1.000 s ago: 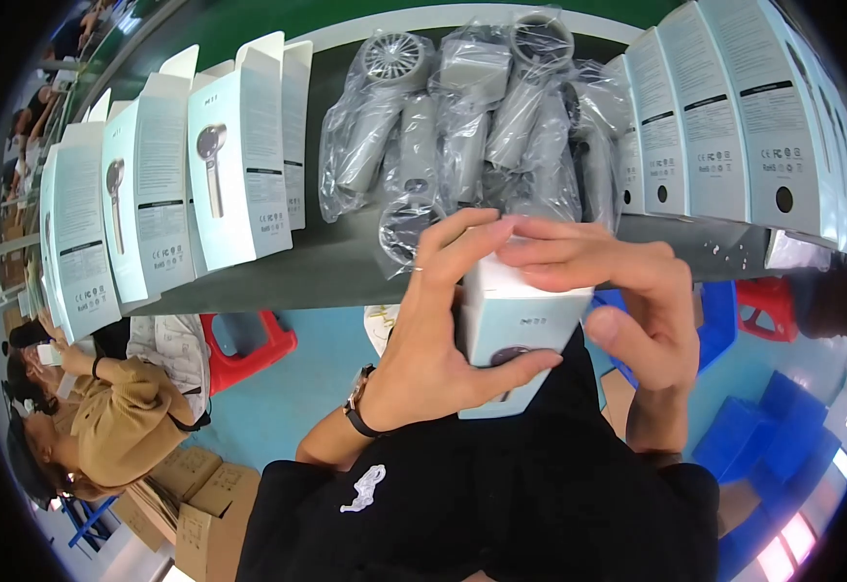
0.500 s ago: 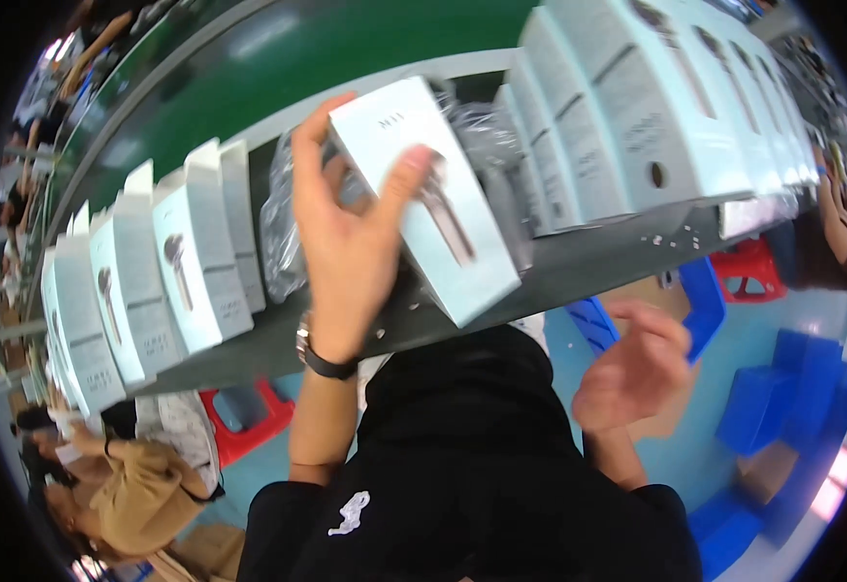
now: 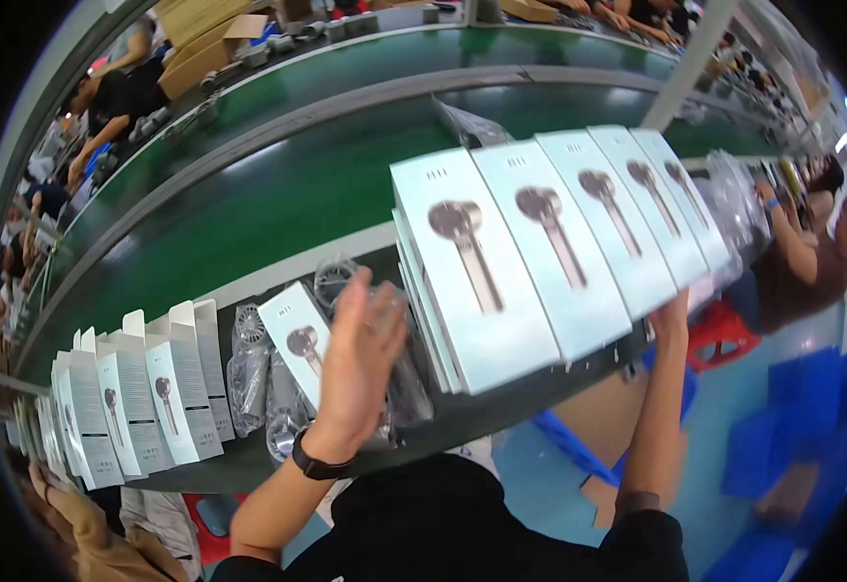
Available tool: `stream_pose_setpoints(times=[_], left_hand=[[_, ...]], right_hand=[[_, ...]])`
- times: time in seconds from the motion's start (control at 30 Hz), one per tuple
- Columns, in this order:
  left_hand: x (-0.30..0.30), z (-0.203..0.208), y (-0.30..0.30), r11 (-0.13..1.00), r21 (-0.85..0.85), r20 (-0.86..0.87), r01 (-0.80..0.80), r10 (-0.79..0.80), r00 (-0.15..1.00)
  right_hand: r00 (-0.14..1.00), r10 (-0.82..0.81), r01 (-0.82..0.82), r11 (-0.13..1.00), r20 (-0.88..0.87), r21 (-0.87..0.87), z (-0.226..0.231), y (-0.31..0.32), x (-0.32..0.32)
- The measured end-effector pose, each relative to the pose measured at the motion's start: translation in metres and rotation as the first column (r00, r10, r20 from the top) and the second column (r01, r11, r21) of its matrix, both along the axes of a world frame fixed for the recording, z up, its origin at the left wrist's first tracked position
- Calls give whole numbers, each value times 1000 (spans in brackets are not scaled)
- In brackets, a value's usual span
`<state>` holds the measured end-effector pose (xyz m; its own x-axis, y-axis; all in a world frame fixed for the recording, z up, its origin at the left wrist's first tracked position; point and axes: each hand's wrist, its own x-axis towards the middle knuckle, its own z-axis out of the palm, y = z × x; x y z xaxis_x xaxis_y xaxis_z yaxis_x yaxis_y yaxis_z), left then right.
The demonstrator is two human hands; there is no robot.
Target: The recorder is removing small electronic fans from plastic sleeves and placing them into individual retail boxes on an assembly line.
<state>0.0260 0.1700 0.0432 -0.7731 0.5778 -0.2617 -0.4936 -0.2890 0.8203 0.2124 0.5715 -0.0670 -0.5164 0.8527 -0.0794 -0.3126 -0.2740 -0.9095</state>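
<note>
My left hand (image 3: 358,364) is open, fingers stretched up and away from me, above the dark bench. Just left of it a pale carton (image 3: 299,339) printed with a dryer-like device leans over grey bagged devices, partly covered by my hand. To the right stands a row of matching cartons (image 3: 472,281), overlapping, their printed faces turned up toward me. My right hand (image 3: 673,315) reaches up to the lower right end of this row; its fingers are hidden behind the cartons. Under the left carton lie grey devices with round grilles in clear bags (image 3: 249,373).
At the left of the bench stand several cartons with open top flaps (image 3: 166,398). Beyond runs a green conveyor belt (image 3: 278,194). Clear plastic bags (image 3: 734,209) lie past the right row. Blue bins (image 3: 802,417) and a red stool (image 3: 719,330) stand below; other people sit nearby.
My left hand has let go of the carton, which now lies left of it. My right hand has risen from below the bench to the right row. The view has shifted toward the conveyor.
</note>
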Motion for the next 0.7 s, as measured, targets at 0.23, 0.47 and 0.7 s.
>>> stream_pose_setpoints(times=[0.23, 0.47, 0.7], left_hand=[[0, 4, 35, 994, -63, 178, 94, -81, 981], [-14, -25, 56, 965, -238, 219, 108, -54, 974], [-36, -44, 86, 983, -136, 33, 119, -116, 993]], right_hand=[[342, 79, -648, 741, -937, -174, -133, 38, -2], [718, 72, -358, 891, -693, -278, -125, 9, 68], [952, -44, -21, 978, -303, -207, -79, -7, 47]])
